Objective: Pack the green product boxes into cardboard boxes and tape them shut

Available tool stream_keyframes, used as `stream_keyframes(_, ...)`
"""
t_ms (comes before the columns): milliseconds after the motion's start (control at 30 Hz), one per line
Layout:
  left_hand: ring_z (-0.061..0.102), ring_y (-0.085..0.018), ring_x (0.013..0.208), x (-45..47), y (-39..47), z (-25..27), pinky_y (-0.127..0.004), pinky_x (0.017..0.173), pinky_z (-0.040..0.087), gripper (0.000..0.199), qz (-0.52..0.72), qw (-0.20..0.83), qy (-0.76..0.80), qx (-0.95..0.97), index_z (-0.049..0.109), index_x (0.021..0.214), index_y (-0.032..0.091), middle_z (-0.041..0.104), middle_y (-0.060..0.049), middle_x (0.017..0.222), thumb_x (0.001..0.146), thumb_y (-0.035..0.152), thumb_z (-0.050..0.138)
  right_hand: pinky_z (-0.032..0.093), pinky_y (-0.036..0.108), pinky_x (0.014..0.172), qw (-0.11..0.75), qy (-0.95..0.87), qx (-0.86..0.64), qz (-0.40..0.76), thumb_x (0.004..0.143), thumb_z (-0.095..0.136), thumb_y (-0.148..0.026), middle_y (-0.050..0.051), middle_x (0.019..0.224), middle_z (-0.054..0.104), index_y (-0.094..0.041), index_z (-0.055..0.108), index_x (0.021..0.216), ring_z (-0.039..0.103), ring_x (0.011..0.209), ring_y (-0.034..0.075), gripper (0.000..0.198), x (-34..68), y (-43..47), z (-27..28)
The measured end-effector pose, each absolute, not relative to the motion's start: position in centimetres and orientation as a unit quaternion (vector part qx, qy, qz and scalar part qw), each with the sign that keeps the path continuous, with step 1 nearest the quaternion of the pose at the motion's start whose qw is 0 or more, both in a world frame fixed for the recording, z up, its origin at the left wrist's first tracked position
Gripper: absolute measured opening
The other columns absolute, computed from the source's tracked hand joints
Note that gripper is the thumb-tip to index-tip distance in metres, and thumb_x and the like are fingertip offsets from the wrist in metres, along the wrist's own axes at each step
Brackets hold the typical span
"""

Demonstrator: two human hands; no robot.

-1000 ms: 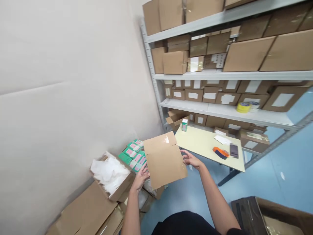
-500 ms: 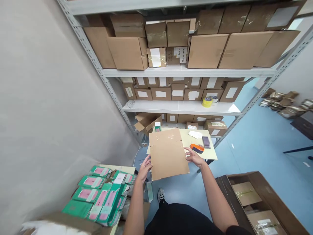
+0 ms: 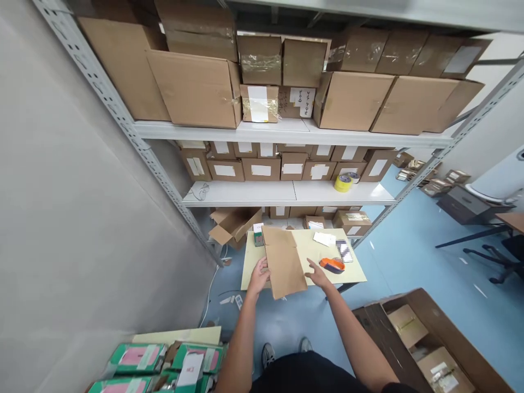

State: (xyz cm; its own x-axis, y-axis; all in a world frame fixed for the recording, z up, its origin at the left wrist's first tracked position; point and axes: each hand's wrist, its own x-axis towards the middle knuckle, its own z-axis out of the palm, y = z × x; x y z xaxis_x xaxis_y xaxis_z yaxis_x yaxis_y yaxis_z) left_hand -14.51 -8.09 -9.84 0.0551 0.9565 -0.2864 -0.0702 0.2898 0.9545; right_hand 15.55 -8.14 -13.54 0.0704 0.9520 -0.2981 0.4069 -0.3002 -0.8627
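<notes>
A flat brown cardboard box (image 3: pixel 284 265), folded down and tilted, hangs in front of the small cream table (image 3: pixel 311 245). My left hand (image 3: pixel 258 277) grips its left edge, with the thumb on the near face and the other fingers partly hidden. Beside its right edge is my right hand (image 3: pixel 318 274), index finger stretched out and fingers apart; whether a fingertip brushes the cardboard I cannot tell. On the table, an orange and dark tape dispenser (image 3: pixel 332 266) lies just right of that hand. White paper slips (image 3: pixel 324 238) and a small green and white box (image 3: pixel 258 234) lie farther back.
A grey metal shelf (image 3: pixel 245 195) full of cartons stands ahead, with yellow tape rolls (image 3: pixel 343 183) on it. An opened carton (image 3: pixel 235 222) sits behind the table. Green and pink packages (image 3: pixel 137 357) are at lower left, a large carton (image 3: pixel 450 333) at lower right.
The cardboard has turned from facing me broadly to a narrower, tilted angle. My right hand has loosened from its right edge, index finger extended. My view has shifted, showing less of the green packages.
</notes>
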Motion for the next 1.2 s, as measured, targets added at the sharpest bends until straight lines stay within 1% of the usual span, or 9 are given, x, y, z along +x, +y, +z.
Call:
stream_keyframes(67,0.069,-0.019,0.083,-11.3,-6.9,-11.3,-0.030,0.075,0.052,0.083,0.408,0.532,0.614,0.415,0.044,0.152,0.020,0.070,-0.009,0.108,0.075,0.030,0.072,0.042,0.048,0.116,0.279,-0.537,-0.636,0.479,0.059,0.073,-0.016,0.009,0.146,0.063,-0.027,0.063,0.143,0.055,0.139,0.033,0.085,15.0,-8.9,-15.4)
stream_keyframes(200,0.072,-0.031,0.100,-4.4,-5.8,-13.7,-0.037,0.089,0.050,0.101,0.311,0.465,0.693,0.455,0.020,0.165,0.012,0.074,-0.009,0.093,0.078,0.026,0.069,0.035,0.055,0.122,0.267,-0.591,-0.558,0.518,0.050,0.081,-0.015,0.006,0.144,0.066,-0.030,0.070,0.135,0.056,0.138,0.037,0.087,14.4,-11.0,-17.9)
stream_keyframes(333,0.071,-0.032,0.106,-0.1,-4.8,-14.7,-0.039,0.095,0.048,0.102,0.296,0.457,0.689,0.479,0.007,0.167,0.011,0.076,-0.012,0.100,0.086,0.037,0.064,0.038,0.056,0.120,0.345,-0.567,-0.572,0.482,0.064,0.074,-0.023,0.006,0.139,0.070,-0.030,0.073,0.131,0.060,0.134,0.037,0.067,14.8,-11.1,-18.6)
stream_keyframes(433,0.066,-0.031,0.123,0.1,-2.2,-14.8,-0.038,0.102,0.045,0.100,0.311,0.458,0.676,0.486,0.012,0.166,0.013,0.070,-0.018,0.127,0.089,0.049,0.064,0.042,0.055,0.117,0.408,-0.533,-0.592,0.447,0.076,0.064,-0.028,0.005,0.131,0.074,-0.031,0.076,0.125,0.064,0.129,0.035,0.051,16.2,-9.5,-18.5)
stream_keyframes(533,0.052,-0.033,0.141,-1.5,1.8,-14.5,-0.038,0.111,0.042,0.098,0.353,0.449,0.686,0.452,0.021,0.164,0.015,0.052,-0.021,0.153,0.088,0.057,0.065,0.044,0.055,0.115,0.433,-0.514,-0.594,0.443,0.079,0.063,-0.034,0.006,0.126,0.076,-0.031,0.078,0.120,0.066,0.126,0.035,0.044,18.5,-7.2,-18.4)
stream_keyframes(733,0.039,-0.034,0.151,-4.9,8.8,-13.6,-0.042,0.118,0.037,0.095,0.405,0.446,0.674,0.428,0.039,0.155,0.021,0.040,-0.019,0.163,0.080,0.068,0.072,0.041,0.058,0.117,0.421,-0.513,-0.543,0.515,0.078,0.070,-0.049,0.010,0.119,0.078,-0.028,0.082,0.109,0.065,0.126,0.039,0.039,22.2,-3.8,-18.3)
stream_keyframes(900,0.044,-0.032,0.147,-5.3,10.3,-14.1,-0.043,0.116,0.039,0.088,0.395,0.486,0.647,0.434,0.042,0.154,0.025,0.043,-0.017,0.160,0.082,0.067,0.071,0.036,0.058,0.121,0.441,-0.462,-0.579,0.507,0.073,0.077,-0.055,0.008,0.135,0.070,-0.032,0.074,0.127,0.054,0.139,0.039,0.058,22.6,-2.3,-18.9)
stream_keyframes(1033,0.043,-0.033,0.148,-6.0,9.5,-14.9,-0.044,0.117,0.038,0.090,0.391,0.505,0.641,0.425,0.038,0.157,0.029,0.035,-0.016,0.166,0.081,0.060,0.074,0.038,0.053,0.120,0.482,-0.401,-0.603,0.493,0.067,0.084,-0.050,0.013,0.152,0.054,-0.030,0.045,0.155,0.043,0.148,0.037,0.098,22.0,-0.7,-19.2)
stream_keyframes(1200,0.045,-0.032,0.147,-7.2,8.5,-15.0,-0.046,0.118,0.036,0.091,0.400,0.519,0.621,0.431,0.034,0.161,0.033,0.040,-0.013,0.164,0.081,0.050,0.076,0.032,0.050,0.124,0.472,-0.414,-0.605,0.490,0.059,0.092,-0.044,0.012,0.159,0.044,-0.033,0.025,0.163,0.034,0.154,0.035,0.124,21.2,1.8,-18.9)
